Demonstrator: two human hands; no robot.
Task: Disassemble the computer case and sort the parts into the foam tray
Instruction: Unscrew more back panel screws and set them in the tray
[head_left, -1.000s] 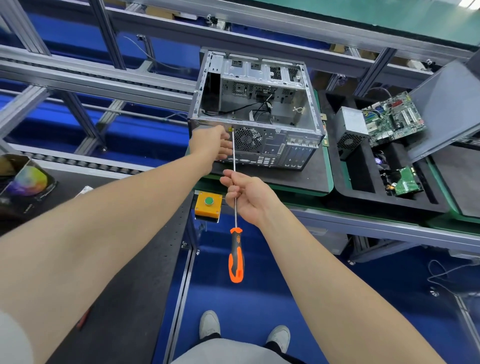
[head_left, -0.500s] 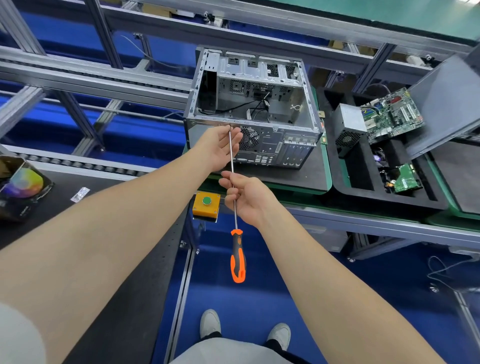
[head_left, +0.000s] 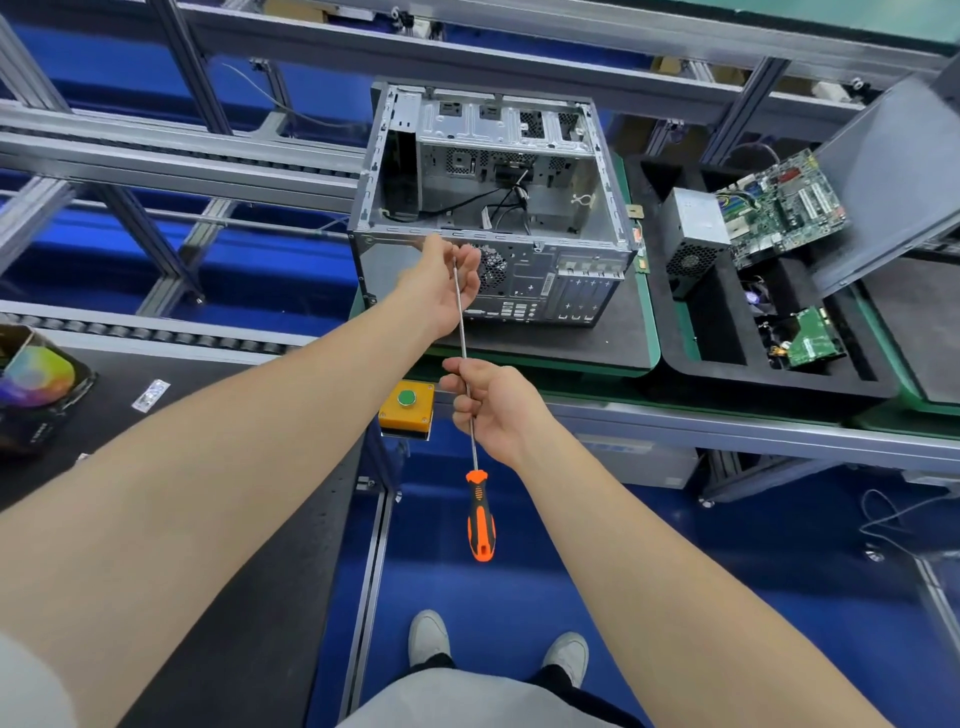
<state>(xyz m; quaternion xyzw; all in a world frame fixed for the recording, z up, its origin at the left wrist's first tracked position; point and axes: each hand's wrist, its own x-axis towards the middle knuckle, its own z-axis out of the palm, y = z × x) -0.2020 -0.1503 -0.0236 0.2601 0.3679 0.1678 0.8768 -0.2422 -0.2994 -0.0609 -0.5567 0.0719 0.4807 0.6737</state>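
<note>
Right hand (head_left: 493, 405) grip clamped on screwdriver (head_left: 480, 519) shaft, handle dangling; left hand (head_left: 441, 288) grip curled round tip at computer case (head_left: 519, 218) rear edge, probably plucking off screw, hidden.

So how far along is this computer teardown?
Done: computer case open and mostly stripped, power supply, motherboard and a green board in the foam tray. In hand: right hand pinches the screwdriver shaft, left hand at its tip. Left: cables inside the case.

- We are observing the computer case (head_left: 498, 208) standing on a green-edged pallet (head_left: 631, 364).
- The foam tray (head_left: 779, 387) is sitting beside it on the same conveyor bench (head_left: 727, 423).
- A box (head_left: 36, 384) is resting on the black table (head_left: 218, 519).
</note>
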